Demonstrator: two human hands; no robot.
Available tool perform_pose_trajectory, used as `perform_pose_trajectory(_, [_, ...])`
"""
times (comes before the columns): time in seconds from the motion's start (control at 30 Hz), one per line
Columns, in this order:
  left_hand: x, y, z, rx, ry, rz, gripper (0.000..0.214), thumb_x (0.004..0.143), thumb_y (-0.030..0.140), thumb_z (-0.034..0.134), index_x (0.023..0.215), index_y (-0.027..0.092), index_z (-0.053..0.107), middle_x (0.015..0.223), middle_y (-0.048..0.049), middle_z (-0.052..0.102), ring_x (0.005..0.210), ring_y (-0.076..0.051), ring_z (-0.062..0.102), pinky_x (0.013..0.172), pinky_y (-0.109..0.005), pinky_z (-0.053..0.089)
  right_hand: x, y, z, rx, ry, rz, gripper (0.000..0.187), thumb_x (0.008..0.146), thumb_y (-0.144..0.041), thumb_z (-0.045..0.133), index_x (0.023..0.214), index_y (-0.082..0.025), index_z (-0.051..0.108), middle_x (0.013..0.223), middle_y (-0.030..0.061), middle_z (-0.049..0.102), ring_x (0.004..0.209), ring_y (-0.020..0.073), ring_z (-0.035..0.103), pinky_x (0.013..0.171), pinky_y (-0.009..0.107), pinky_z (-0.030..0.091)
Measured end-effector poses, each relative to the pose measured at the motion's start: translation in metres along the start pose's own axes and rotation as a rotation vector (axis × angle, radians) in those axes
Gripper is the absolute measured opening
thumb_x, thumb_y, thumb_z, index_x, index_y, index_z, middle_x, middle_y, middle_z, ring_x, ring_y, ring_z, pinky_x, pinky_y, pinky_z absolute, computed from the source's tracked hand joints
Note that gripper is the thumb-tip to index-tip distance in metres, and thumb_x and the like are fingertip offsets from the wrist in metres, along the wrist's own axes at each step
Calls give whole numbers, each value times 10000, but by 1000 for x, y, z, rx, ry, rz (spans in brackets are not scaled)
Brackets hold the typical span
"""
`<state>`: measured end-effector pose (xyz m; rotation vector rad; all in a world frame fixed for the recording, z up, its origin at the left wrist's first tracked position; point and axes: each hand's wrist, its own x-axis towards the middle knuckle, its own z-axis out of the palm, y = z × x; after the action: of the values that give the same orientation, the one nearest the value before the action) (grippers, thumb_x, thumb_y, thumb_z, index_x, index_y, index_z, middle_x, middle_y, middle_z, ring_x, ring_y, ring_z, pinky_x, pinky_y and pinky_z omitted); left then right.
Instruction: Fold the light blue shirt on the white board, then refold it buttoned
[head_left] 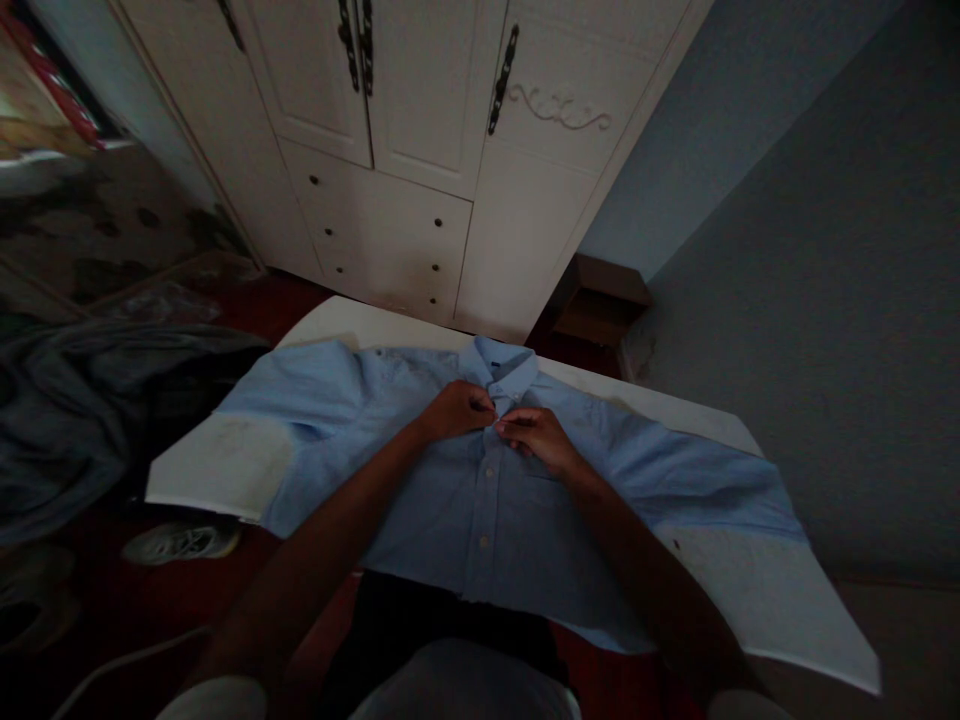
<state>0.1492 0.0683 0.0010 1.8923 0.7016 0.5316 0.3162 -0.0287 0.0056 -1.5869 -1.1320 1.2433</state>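
Note:
A light blue button-up shirt (420,510) lies front side up on a white table (240,465), its sleeves spread to both sides and its collar (517,378) at the far edge. Just below the collar, my left hand (459,408) pinches the shirt's front placket. From the other side, my right hand (538,436) pinches the same spot, and the fingertips of both hands nearly meet. The button between them is too small to make out. Lower on the placket, two pale buttons show. The shirt's hem hangs over the near edge.
A white wardrobe (405,130) with dark handles stands behind the table. Dark grey cloth (67,420) is heaped at the left, with a shoe (182,542) on the red floor below. A small brown cabinet (607,290) stands by the grey wall at the back right.

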Motion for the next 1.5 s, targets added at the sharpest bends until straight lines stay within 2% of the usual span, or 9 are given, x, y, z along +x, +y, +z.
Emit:
perform_pose_trajectory(0.33, [-1, 2, -3, 86, 51, -10, 135, 678, 259, 622, 675, 146, 696, 655, 11, 678, 621, -122, 606, 571, -196, 428, -3, -1, -3, -8, -9, -25, 275, 630, -430, 768, 699, -168, 719, 518, -26, 558, 410, 69, 401, 400, 215, 266])
perform_pose_trajectory(0.63, [-1, 1, -6, 268, 27, 159, 132, 739, 217, 618, 735, 150, 732, 778, -42, 705, 755, -152, 636, 719, -238, 450, -1, 9, 4, -123, 104, -107, 310, 708, -490, 696, 737, -184, 653, 486, -45, 532, 350, 65, 388, 340, 195, 274])
perform_pose_trajectory(0.83, [-1, 0, -7, 347, -8, 164, 110, 757, 205, 622, 738, 161, 721, 759, -31, 678, 731, -150, 613, 722, -246, 445, -1, 14, 5, -94, 169, -139, 345, 710, -507, 699, 791, -185, 607, 553, -35, 558, 416, 89, 483, 319, 176, 349])
perform_pose_trajectory(1.0, [1, -7, -9, 377, 76, 154, 202, 705, 298, 721, 863, 177, 686, 922, -47, 655, 841, -181, 608, 790, -288, 476, 3, 20, 3, -102, 142, -222, 362, 780, -539, 624, 869, -189, 622, 661, 0, 604, 494, 125, 567, 341, 198, 408])
perform_pose_trajectory(1.07, [2, -10, -10, 400, 122, 145, 294, 674, 327, 756, 917, 186, 667, 980, -52, 637, 894, -201, 602, 835, -322, 484, 2, 21, -1, -199, 186, -340, 347, 801, -523, 617, 918, -197, 637, 802, 41, 639, 660, 175, 640, 444, 255, 511])
perform_pose_trajectory(1.13, [3, -12, -10, 411, 149, 142, 361, 667, 340, 767, 968, 177, 650, 1021, -66, 623, 941, -217, 596, 872, -344, 485, -3, 22, -10, -390, 235, -498, 340, 847, -489, 590, 1025, -205, 649, 960, 82, 654, 856, 219, 657, 681, 362, 587])
perform_pose_trajectory(1.23, [1, -15, -7, 441, 189, 147, 403, 693, 359, 756, 1016, 151, 636, 1079, -98, 608, 1015, -240, 582, 926, -361, 473, -17, 31, -35, -724, 272, -637, 448, 905, -487, 535, 1265, -223, 577, 1250, 132, 600, 1175, 275, 562, 1017, 482, 462])
perform_pose_trajectory(1.37, [-4, -17, -1, 564, 208, 194, 389, 784, 382, 689, 1072, 127, 628, 1135, -139, 596, 1111, -265, 544, 1002, -385, 432, -37, 56, -78, -1065, 349, -512, 635, 933, -583, 434, 1437, -197, 431, 1501, 168, 400, 1398, 327, 352, 1110, 551, 330])
perform_pose_trajectory(1.5, [-11, -14, 2, 766, 185, 197, 434, 874, 450, 575, 1161, 126, 603, 1205, -164, 581, 1133, -280, 533, 1006, -410, 422, -45, 77, -104, -1217, 339, -442, 662, 962, -605, 322, 1449, -170, 428, 1531, 168, 357, 1424, 299, 321, 1138, 501, 304])
